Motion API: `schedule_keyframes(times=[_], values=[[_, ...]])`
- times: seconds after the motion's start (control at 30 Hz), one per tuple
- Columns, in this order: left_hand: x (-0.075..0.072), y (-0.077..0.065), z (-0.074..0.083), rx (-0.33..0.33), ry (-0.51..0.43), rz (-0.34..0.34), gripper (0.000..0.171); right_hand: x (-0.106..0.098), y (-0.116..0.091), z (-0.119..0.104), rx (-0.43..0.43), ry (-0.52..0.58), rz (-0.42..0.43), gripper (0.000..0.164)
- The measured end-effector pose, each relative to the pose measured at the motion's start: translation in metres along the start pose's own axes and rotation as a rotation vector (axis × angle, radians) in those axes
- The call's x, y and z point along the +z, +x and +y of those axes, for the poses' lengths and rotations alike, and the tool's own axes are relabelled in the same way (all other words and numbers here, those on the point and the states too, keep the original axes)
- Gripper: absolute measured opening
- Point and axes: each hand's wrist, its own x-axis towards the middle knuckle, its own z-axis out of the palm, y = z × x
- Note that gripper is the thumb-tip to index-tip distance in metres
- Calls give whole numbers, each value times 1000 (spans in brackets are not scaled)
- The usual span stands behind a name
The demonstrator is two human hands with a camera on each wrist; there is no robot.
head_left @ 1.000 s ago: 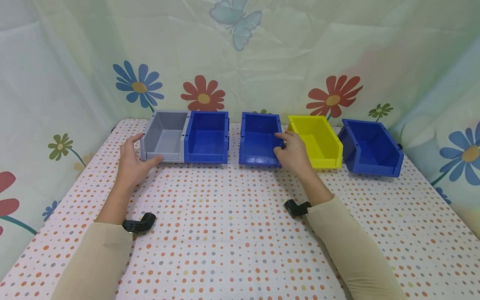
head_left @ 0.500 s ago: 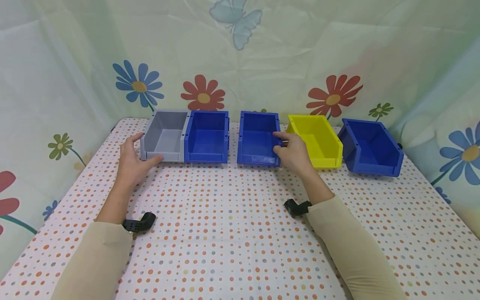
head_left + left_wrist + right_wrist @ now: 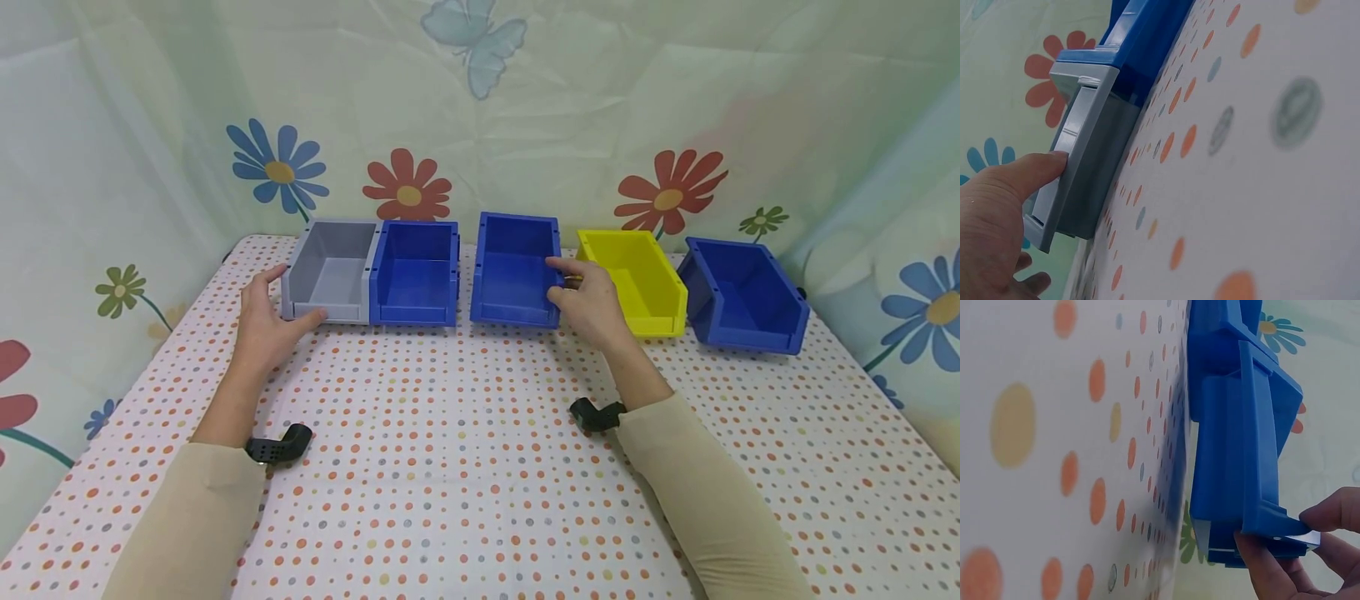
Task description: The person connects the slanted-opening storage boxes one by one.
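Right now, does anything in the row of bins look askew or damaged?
One oddity: the middle blue bin, held by the right hand, looks raised off the spotted tablecloth; the blue bin to its left looks set down. The rightmost blue bin seems angled, perhaps perspective. No visible damage.

No legible txt, nos., brands or signs in any view: can't read any on gray bin point(image 3: 330, 287) at L hand point(image 3: 270, 325), blue bin point(image 3: 513, 279) in R hand point(image 3: 592, 304), or yellow bin point(image 3: 637, 287) just right of R hand.
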Motion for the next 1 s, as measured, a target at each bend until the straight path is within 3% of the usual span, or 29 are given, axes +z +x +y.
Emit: schedule_keyframes(times=[0.37, 1.0], values=[[0, 0, 1, -18, -6, 0, 96, 1, 3, -2, -41, 50, 1, 52], [0, -1, 3, -15, -20, 5, 96, 4, 9, -10, -18, 104, 15, 53]])
